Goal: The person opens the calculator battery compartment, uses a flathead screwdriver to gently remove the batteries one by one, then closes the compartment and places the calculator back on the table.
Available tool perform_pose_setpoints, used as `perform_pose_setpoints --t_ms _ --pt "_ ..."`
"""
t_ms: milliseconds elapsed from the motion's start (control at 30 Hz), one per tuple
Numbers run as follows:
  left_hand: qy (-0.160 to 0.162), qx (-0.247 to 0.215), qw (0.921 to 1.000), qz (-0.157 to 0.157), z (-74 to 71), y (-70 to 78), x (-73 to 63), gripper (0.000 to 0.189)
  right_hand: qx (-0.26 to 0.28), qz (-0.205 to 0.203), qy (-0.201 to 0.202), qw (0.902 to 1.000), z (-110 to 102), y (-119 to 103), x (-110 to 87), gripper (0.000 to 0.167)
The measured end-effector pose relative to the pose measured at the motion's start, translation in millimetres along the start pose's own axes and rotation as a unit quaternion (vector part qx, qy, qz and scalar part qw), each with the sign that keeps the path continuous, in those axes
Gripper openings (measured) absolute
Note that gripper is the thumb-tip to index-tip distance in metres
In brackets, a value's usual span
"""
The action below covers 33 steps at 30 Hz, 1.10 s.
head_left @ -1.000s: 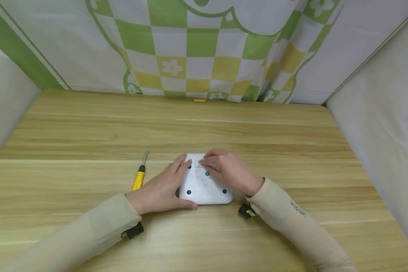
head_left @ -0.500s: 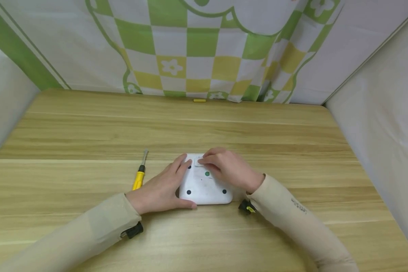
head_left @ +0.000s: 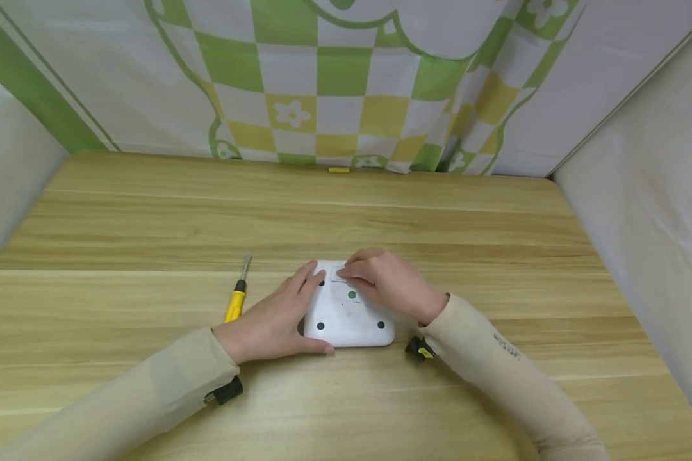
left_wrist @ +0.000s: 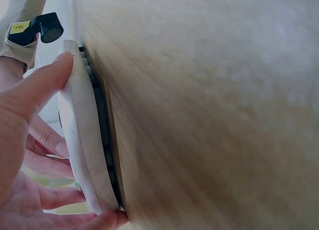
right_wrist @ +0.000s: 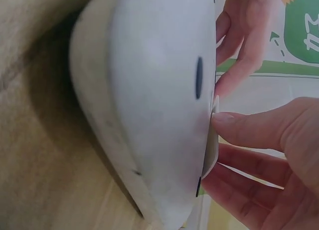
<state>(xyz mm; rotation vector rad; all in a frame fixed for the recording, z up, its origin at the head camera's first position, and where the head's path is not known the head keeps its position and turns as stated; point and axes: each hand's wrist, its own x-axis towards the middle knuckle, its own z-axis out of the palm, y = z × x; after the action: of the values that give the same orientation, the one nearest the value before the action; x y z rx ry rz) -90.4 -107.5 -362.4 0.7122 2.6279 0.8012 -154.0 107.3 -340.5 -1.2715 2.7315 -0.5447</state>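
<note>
A white calculator [head_left: 350,323] lies face down on the table, with dark round feet and a green dot on its back. Grey keys show along its lower side in the left wrist view. My left hand [head_left: 273,320] grips its left part, thumb [left_wrist: 52,80] at the near edge and fingers at the far edge. At the far end of the back, my right hand [head_left: 396,289] pinches a small white battery cover [right_wrist: 213,147] between thumb and fingers. The cover stands partly raised from the back in the right wrist view. What lies beneath it is hidden.
A screwdriver [head_left: 238,298] with a yellow and black handle lies left of the calculator, its handle end hidden by the left hand. A small yellow piece [head_left: 339,170] sits at the table's back edge, below a checked curtain [head_left: 346,77].
My right hand has shifted very slightly, and the battery cover under its fingers has changed its tilt a little. The left hand, calculator and screwdriver have stayed in place.
</note>
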Motion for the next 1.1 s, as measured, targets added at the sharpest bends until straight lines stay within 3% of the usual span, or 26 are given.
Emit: perform_pose_setpoints --t_ms 733,867,1100 --pt "0.005 0.004 1.0 0.003 0.0 0.4 0.4 0.109 0.045 0.003 0.008 0.9989 3.9 8.8 -0.6 0.022" --pt "0.004 0.004 1.0 0.003 0.4 0.3 1.1 0.109 0.047 -0.005 0.017 0.9987 4.8 12.1 -1.7 0.024" --pt "-0.002 0.002 1.0 -0.001 -0.3 1.4 1.1 0.109 0.044 -0.041 -0.001 0.9982 -0.3 15.3 -2.2 0.023"
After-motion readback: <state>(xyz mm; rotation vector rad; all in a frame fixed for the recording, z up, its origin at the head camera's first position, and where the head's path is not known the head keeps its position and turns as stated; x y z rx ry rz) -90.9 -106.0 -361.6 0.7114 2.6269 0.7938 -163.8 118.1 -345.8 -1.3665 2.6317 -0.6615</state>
